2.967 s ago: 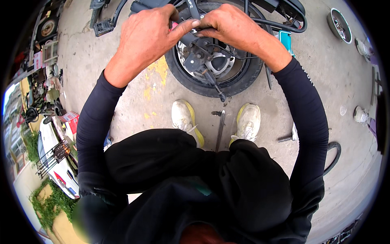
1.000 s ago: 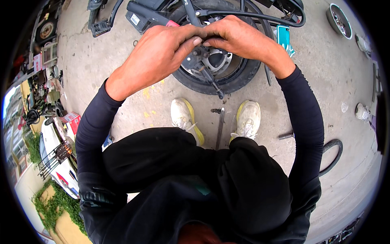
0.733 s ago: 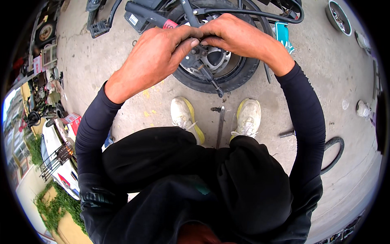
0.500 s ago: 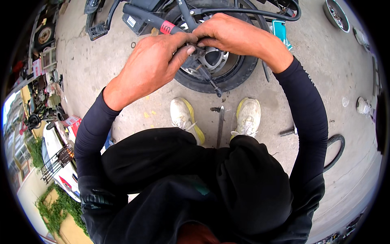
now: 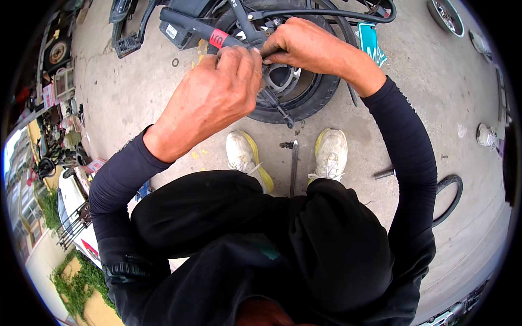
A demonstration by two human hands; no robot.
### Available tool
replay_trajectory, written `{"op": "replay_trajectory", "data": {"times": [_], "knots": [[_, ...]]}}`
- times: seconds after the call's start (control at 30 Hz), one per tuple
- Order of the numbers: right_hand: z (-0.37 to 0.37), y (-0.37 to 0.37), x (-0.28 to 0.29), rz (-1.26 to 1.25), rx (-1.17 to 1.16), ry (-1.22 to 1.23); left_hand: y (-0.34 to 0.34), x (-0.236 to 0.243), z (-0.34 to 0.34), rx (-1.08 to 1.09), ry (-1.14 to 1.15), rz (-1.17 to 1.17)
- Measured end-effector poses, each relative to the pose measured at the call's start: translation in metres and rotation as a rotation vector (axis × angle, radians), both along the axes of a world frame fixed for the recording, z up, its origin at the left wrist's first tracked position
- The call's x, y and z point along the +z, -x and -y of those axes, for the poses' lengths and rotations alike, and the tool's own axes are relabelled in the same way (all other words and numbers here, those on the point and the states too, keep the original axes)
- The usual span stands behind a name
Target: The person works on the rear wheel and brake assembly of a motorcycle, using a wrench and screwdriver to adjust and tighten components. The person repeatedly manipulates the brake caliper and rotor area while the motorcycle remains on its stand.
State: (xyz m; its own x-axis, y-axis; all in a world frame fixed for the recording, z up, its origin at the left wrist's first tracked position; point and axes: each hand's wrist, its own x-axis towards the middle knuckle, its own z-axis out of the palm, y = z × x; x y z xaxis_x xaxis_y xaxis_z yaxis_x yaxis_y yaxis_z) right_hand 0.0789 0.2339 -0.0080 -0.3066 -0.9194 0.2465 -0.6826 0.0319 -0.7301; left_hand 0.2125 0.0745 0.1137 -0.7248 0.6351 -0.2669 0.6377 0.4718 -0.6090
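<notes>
Both my hands meet over the hub of a wheel with a black tyre (image 5: 321, 98), part of a two-wheeled vehicle lying at the far side. My left hand (image 5: 209, 89) is closed, its fingers curled at the end of a dark frame tube (image 5: 187, 24) with a red label. My right hand (image 5: 304, 46) pinches with thumb and forefinger right beside the left fingertips. What either hand grips is hidden by the fingers. Below them a dark rod-like part (image 5: 277, 107) sticks out towards me. A silver disc (image 5: 281, 80) shows behind the hands.
Between my shoes lies a long metal bar (image 5: 294, 168). A metal bowl (image 5: 447, 19) with small parts stands at the far right. A teal plate (image 5: 368, 41) lies by the tyre. To the right are a black curved hose (image 5: 457, 195) and a short metal piece (image 5: 385, 174).
My left hand has rolled over, its back now turned more upward and its thumb hidden. My right hand has barely moved. The whole view has shifted slightly.
</notes>
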Motion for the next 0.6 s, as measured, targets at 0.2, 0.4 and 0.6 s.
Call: {"op": "replay_trajectory", "data": {"times": [0.2, 0.4, 0.6], "knots": [[-0.007, -0.015, -0.015, -0.005, -0.085, 0.043, 0.017, 0.004, -0.002, 0.001, 0.015, 0.225], [-0.041, -0.011, -0.034, 0.174, -0.511, 0.179, 0.027, -0.014, 0.013, 0.155, -0.500, 0.196], [-0.021, -0.089, -0.010, 0.266, -0.614, 0.298, 0.012, -0.019, 0.007, 1.769, -1.629, 0.866]]}}
